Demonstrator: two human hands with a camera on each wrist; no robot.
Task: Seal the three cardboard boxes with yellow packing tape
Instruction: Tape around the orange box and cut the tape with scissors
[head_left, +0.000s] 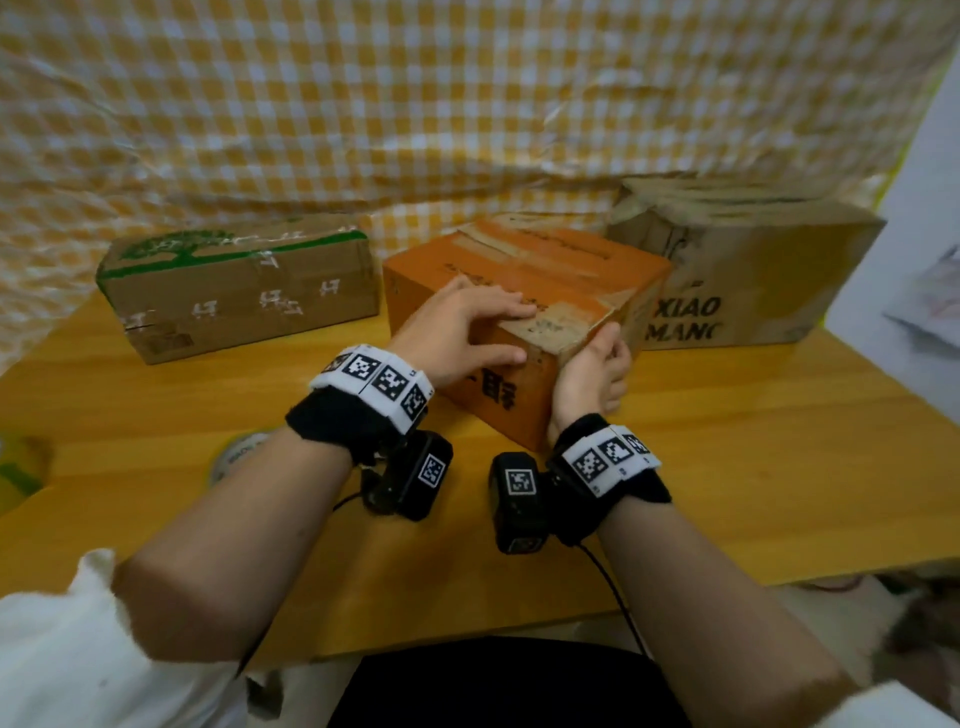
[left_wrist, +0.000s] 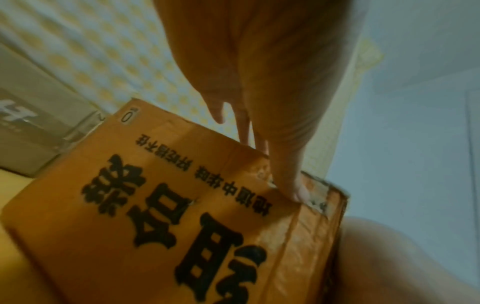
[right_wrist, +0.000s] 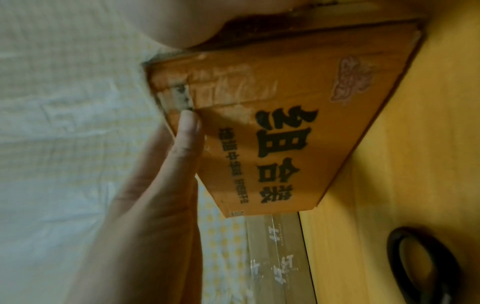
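An orange cardboard box (head_left: 545, 265) with black characters stands in the middle of the table, its flaps down. My left hand (head_left: 467, 322) lies flat on its near top edge, fingers straight, with the thumb (left_wrist: 293, 185) pressing the front face. My right hand (head_left: 592, 364) curls round the box's near right corner. A glossy strip of tape (left_wrist: 306, 236) runs down the front face by that corner. A brown box with green print (head_left: 234, 280) stands at the left, and a larger brown box (head_left: 753, 275) at the back right. A tape roll (head_left: 239, 457) peeks out behind my left forearm.
The yellow wooden table (head_left: 727, 467) has bare room in front and to the right of the boxes. A black scissors handle (right_wrist: 420, 263) lies on the table near the front. A checked yellow cloth (head_left: 467, 104) hangs behind the boxes.
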